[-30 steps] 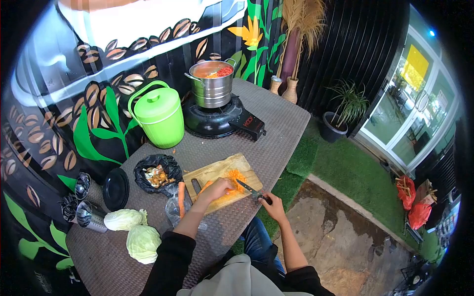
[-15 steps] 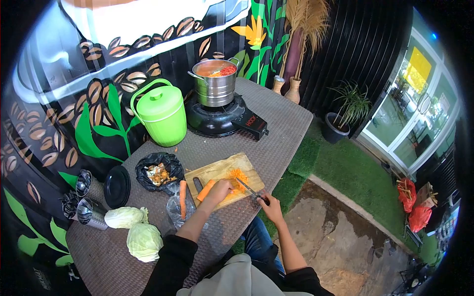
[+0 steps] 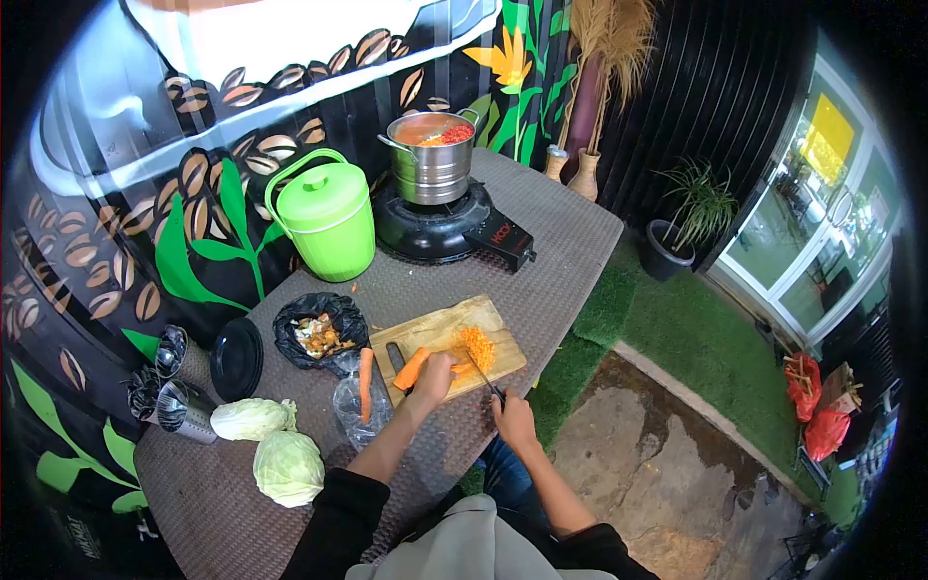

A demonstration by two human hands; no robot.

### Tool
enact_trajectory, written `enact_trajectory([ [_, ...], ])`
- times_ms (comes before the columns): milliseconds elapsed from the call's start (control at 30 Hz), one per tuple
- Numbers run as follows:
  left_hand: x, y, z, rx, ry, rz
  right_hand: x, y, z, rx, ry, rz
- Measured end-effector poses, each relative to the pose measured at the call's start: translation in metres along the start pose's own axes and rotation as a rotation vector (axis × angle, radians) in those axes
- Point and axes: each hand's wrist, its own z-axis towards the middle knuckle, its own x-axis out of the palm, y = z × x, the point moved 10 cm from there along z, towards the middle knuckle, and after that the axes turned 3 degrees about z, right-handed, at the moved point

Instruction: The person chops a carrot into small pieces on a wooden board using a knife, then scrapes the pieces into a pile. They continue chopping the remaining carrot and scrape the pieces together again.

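Note:
My right hand (image 3: 513, 420) is closed round the black handle of a knife (image 3: 481, 372), its blade angled over the wooden cutting board (image 3: 440, 326). With closed fingers, my left hand (image 3: 434, 375) holds orange carrot pieces (image 3: 414, 366) against the board, just left of the blade. A heap of finely cut carrot (image 3: 475, 346) lies at the board's right part. A dark-handled tool (image 3: 395, 356) rests on the board's left side. Left of the board, a whole carrot (image 3: 365, 385) lies on a clear plastic bag (image 3: 350, 411).
A pot (image 3: 431, 169) with red and orange food sits on a black stove (image 3: 430, 227). Beside it stands a green lidded bucket (image 3: 329, 222). A black bag of peelings (image 3: 320, 333), two cabbages (image 3: 289, 470), black plates (image 3: 237, 359) and metal utensil holders (image 3: 189, 416) are on the left.
The knife has tilted to a steeper angle, and my right hand has moved slightly left and lower. The whole view has shifted a little.

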Motion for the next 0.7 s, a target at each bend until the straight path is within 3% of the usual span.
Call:
enact_trajectory([
  [300,-0.002,0.002,-0.003,-0.11,0.03,-0.025,0.012,-0.001,0.0,-0.031,0.0,0.041],
  [700,-0.008,-0.002,-0.016,0.046,-0.167,-0.093,0.004,0.004,0.002,-0.045,-0.021,0.072],
])
